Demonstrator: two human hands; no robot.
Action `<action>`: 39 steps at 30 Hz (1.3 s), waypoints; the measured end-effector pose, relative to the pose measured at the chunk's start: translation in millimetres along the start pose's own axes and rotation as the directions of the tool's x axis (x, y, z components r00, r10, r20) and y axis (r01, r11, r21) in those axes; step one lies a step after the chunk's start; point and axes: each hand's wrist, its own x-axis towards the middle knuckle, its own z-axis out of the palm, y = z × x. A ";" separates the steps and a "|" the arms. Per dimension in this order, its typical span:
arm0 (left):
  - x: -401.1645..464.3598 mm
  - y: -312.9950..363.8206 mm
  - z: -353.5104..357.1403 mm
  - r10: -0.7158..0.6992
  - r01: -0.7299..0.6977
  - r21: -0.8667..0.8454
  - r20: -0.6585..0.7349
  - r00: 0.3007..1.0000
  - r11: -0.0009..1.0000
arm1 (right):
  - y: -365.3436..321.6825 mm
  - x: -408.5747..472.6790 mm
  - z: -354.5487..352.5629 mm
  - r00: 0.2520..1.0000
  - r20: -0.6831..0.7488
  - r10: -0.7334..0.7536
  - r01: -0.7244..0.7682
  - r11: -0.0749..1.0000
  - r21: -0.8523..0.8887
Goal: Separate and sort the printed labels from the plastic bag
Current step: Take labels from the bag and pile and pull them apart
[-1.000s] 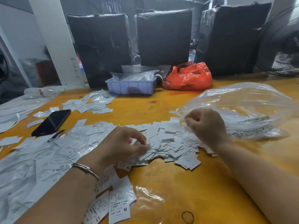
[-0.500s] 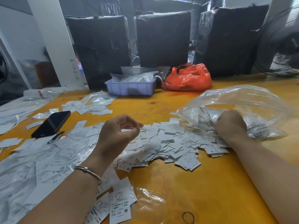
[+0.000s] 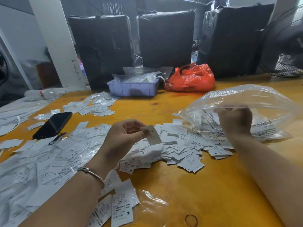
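Head view shows your left hand (image 3: 121, 138) pinching one label (image 3: 153, 135) above the loose pile (image 3: 180, 145). Your right hand (image 3: 236, 122) grips the plastic bag (image 3: 262, 102), labels visible inside; most sorting looks undone.

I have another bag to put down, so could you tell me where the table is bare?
Bare wood lies between the purple tray and the label heap, and near the rubber band. The left side, around the phone, is crowded.

Bare forearms, silver bangle (image 3: 91, 172) on left wrist
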 end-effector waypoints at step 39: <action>-9.4 13.0 6.5 -0.004 0.060 -0.225 0.244 0.970 0.972 | -47.2 -75.5 14.3 0.683 0.664 -0.304 -0.222 0.780 0.585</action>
